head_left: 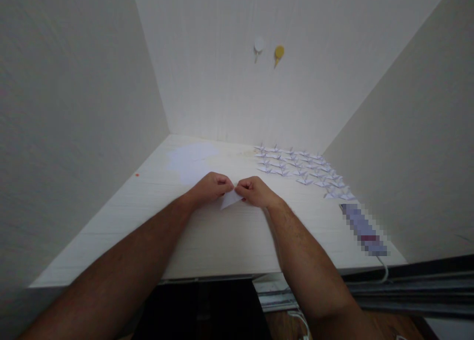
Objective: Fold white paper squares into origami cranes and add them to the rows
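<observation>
Between my two hands is a small white piece of folded paper (230,199), its lower part showing as a pointed triangle. My left hand (212,188) pinches its upper left side with thumb and forefinger. On the other side, my right hand (255,191) grips the upper right of the same paper, fingers curled. The two sets of fingertips almost meet at its top. Fingers cover part of the folds. Rows of folded white paper cranes (299,165) stand at the back right. White paper sheets (192,161) lie spread beyond my left hand.
The white table (222,246) is enclosed by walls at left, back and right. A pixelated flat object (365,230) with a cable (385,271) lies at the right edge. White (258,45) and yellow (279,52) hooks hang on the back wall. A small red spot (137,175) marks the left side.
</observation>
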Demonstrator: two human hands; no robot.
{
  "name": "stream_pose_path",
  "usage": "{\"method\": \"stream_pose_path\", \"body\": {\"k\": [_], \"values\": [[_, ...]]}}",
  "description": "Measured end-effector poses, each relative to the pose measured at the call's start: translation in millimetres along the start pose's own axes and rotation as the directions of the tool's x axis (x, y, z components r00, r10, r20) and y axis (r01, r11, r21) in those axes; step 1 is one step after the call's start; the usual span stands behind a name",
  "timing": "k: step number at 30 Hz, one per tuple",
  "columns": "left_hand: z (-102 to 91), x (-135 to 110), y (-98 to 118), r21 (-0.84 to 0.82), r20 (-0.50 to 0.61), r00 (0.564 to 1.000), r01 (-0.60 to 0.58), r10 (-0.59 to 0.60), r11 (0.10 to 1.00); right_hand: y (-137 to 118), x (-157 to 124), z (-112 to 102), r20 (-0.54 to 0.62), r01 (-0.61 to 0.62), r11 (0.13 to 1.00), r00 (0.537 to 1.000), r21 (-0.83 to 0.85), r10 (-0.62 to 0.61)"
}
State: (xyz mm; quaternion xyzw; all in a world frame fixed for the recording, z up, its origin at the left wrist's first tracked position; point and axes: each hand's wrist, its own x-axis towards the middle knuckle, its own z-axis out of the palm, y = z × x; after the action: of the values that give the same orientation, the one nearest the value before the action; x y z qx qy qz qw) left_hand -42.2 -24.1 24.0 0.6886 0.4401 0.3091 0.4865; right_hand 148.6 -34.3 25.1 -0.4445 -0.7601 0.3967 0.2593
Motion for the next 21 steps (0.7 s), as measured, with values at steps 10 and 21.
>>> {"method": "stream_pose_path", "body": {"k": [10, 21], "values": [[-6.2, 3.5, 0.8, 0.165, -0.193, 0.980, -0.023, 0.056, 0.986, 0.2, 1.0, -5.9, -0.040, -0.092, 0.993, 0.995, -0.071, 0.089], [2.8, 2.2, -3.8, -0.207, -0.227, 0.973, -0.010, -0.038, 0.978, 3.0, 7.0, -2.4, -0.271, 0.000, 0.966, 0.960, 0.258, 0.072]]}}
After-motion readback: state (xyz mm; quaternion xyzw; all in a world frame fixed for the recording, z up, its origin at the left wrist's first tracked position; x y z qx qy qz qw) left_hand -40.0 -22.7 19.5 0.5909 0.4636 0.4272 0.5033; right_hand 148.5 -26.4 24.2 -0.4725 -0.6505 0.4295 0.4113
